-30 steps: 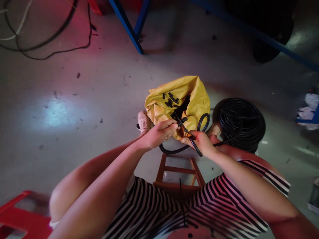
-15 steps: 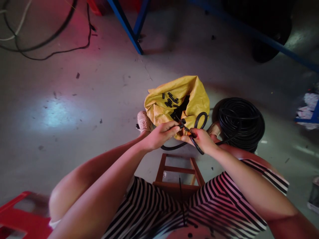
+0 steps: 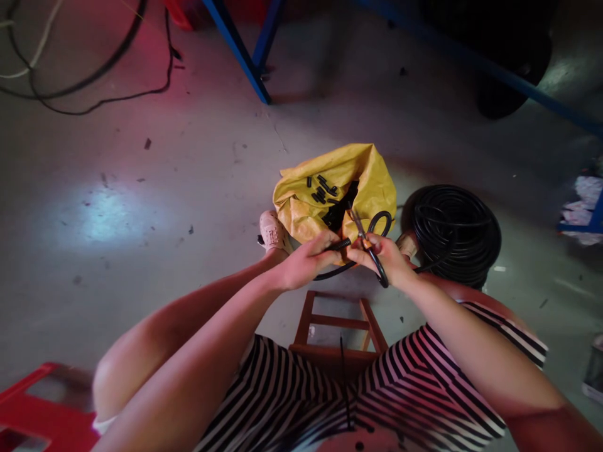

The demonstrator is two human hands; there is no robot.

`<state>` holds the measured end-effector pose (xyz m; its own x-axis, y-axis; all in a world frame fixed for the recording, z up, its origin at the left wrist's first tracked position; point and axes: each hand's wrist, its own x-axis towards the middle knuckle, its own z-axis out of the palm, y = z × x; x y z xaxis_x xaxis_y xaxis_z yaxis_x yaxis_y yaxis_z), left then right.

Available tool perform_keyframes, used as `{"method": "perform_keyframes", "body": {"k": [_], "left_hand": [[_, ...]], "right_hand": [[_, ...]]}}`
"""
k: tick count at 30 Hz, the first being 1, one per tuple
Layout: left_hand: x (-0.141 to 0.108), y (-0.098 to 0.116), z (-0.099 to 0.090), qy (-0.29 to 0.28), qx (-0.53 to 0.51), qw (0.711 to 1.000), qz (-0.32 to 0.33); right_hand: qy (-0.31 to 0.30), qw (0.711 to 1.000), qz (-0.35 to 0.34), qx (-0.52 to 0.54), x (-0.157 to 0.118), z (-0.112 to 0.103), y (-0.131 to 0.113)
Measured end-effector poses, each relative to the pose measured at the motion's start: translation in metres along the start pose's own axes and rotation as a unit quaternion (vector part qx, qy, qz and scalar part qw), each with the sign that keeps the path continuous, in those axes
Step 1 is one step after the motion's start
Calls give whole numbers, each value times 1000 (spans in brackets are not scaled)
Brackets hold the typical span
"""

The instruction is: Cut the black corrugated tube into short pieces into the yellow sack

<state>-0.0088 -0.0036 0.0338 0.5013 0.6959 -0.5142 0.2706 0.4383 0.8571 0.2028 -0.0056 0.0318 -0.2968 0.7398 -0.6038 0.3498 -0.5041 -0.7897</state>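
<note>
From the head view, I see the scissors [image 3: 357,221] have just swung clear of the black corrugated tubing [image 3: 342,244], which suggests to me that a cut is finished. My left hand [image 3: 306,260] is pinched closed around the tubing, its end poking toward my right hand [image 3: 390,258], which grips the scissors; beyond both, short black pieces [image 3: 320,194] lie in the yellow bag [image 3: 382,182].
</note>
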Motion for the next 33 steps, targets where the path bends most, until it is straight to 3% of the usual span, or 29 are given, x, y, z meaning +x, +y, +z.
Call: {"method": "perform_keyframes", "body": {"k": [5,9,12,16,21,26,33], "left_hand": [[-6,0,14,-28,28,999,12],[-5,4,10,-70,-35,997,20],[-4,5,5,-19,-85,996,25],[-2,1,-3,55,-145,986,61],[-3,2,-8,68,-120,989,59],[-5,6,-9,71,-39,995,54],[-5,9,-10,86,-14,995,53]], "right_hand": [[11,1000,-17,21,-2,-4,-12],[92,994,-18,61,-1,-14,-11],[120,992,-24,33,0,-21,-11],[62,998,6,-15,-5,-17,-13],[-23,999,13,-40,-11,-5,-6],[-37,998,6,-54,-12,-2,-6],[-46,997,30,-62,-14,-4,-14]]}}
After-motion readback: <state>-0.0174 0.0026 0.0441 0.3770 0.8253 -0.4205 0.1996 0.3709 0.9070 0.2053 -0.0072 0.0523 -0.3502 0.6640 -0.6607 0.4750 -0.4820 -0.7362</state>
